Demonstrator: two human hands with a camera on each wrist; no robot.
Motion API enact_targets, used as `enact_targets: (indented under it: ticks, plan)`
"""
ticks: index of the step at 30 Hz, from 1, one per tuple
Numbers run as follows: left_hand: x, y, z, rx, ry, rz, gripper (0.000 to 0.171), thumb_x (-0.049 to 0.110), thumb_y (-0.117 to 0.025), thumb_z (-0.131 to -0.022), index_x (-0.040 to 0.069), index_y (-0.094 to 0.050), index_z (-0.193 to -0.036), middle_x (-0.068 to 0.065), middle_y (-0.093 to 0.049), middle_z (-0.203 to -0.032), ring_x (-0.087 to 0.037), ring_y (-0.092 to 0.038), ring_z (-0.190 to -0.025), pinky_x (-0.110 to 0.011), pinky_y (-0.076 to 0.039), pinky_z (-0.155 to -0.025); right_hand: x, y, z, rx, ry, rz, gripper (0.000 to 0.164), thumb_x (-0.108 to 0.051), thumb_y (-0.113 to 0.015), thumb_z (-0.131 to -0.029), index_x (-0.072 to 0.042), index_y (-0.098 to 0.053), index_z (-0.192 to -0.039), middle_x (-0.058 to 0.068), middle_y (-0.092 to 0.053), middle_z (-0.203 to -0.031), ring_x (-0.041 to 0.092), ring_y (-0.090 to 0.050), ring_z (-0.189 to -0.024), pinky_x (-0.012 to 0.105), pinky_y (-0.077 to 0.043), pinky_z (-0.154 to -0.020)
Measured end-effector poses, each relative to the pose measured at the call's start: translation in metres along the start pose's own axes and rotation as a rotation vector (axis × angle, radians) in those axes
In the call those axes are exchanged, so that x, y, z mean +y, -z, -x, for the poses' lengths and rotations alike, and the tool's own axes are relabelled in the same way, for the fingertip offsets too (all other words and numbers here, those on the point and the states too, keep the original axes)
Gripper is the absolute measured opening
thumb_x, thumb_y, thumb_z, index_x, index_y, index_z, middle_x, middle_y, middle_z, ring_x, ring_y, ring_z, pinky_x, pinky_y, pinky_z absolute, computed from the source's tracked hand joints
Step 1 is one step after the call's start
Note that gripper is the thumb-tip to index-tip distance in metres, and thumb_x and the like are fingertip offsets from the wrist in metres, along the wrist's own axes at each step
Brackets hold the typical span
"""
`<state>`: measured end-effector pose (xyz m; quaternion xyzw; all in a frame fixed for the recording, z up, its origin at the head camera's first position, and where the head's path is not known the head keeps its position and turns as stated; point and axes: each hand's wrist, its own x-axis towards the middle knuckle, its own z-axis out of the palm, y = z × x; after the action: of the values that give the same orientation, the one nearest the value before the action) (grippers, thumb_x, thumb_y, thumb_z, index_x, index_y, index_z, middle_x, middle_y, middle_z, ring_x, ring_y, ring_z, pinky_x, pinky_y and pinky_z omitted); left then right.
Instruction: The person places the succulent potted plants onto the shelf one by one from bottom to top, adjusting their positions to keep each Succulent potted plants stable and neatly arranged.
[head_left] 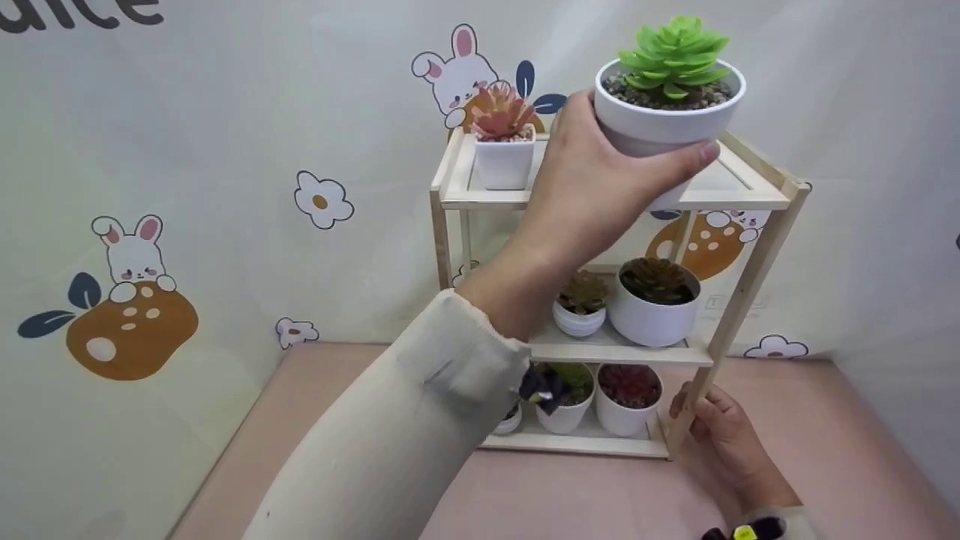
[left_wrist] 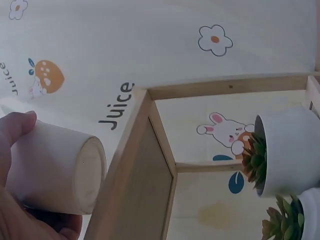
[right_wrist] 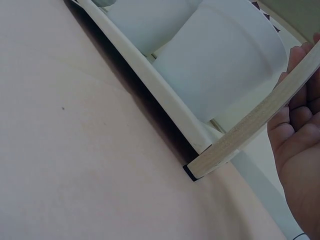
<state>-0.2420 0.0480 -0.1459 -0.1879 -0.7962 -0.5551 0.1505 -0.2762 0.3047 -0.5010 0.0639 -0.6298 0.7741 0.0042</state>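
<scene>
My left hand (head_left: 592,180) grips a round white pot (head_left: 667,124) holding a bright green succulent (head_left: 679,56), with the thumb across its front. In the head view the pot overlaps the right half of the top tier of a wooden plant shelf (head_left: 757,262). The left wrist view shows the pot's base (left_wrist: 91,175) close to the shelf frame (left_wrist: 127,165). Low on the right, my right hand (head_left: 731,431) holds the shelf's front leg, its fingers curled behind the wood. A square white pot (head_left: 504,166) with a pink succulent stands on the top tier's left.
The middle tier bears a small ribbed pot (head_left: 579,321) and a wider white pot (head_left: 654,319). Several potted plants, one a red succulent (head_left: 630,386), stand on the bottom tier. The shelf rests on a pink surface (head_left: 592,495) before a printed backdrop (head_left: 225,150).
</scene>
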Motion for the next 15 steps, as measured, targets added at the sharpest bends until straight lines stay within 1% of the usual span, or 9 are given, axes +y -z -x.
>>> enact_targets:
  ticks: [3, 5, 9, 15]
  plan:
    - [-0.003, -0.003, -0.01, 0.019, 0.005, -0.048, 0.09, 0.05, -0.084, -0.068, 0.018, -0.035, -0.136, 0.009, -0.045, -0.116, -0.003, -0.051, -0.101, -0.014, -0.047, -0.081, 0.001, 0.001, 0.0, -0.012, 0.011, -0.021, 0.021, -0.017, -0.043, -0.103, -0.01, -0.063, -0.098, 0.0, -0.064, -0.086, 0.012, -0.058, -0.083, 0.027, -0.047, -0.08]
    - [-0.003, -0.004, -0.015, 0.018, 0.01, -0.059, 0.089, 0.05, -0.084, -0.067, 0.018, -0.035, -0.135, 0.01, -0.045, -0.116, -0.002, -0.051, -0.101, -0.013, -0.046, -0.082, 0.001, 0.001, 0.0, -0.013, 0.019, -0.028, 0.022, -0.016, -0.043, -0.103, -0.011, -0.063, -0.098, 0.0, -0.064, -0.085, 0.012, -0.059, -0.083, 0.027, -0.048, -0.08]
    - [-0.004, -0.008, -0.023, 0.027, 0.024, -0.105, 0.089, 0.054, -0.083, -0.066, 0.018, -0.035, -0.133, 0.01, -0.044, -0.116, -0.001, -0.049, -0.102, -0.013, -0.044, -0.085, 0.002, 0.001, 0.0, -0.006, 0.03, -0.052, 0.019, -0.016, -0.046, -0.102, -0.01, -0.063, -0.097, 0.001, -0.064, -0.085, 0.013, -0.058, -0.081, 0.026, -0.048, -0.078]
    - [-0.006, -0.013, -0.033, 0.048, 0.063, -0.183, 0.092, 0.059, -0.081, -0.066, 0.017, -0.035, -0.134, 0.01, -0.044, -0.117, -0.002, -0.047, -0.105, -0.015, -0.043, -0.087, 0.002, -0.001, 0.0, 0.005, 0.006, -0.112, 0.014, -0.018, -0.053, -0.1, -0.017, -0.066, -0.096, 0.001, -0.065, -0.086, 0.013, -0.058, -0.084, 0.026, -0.046, -0.083]
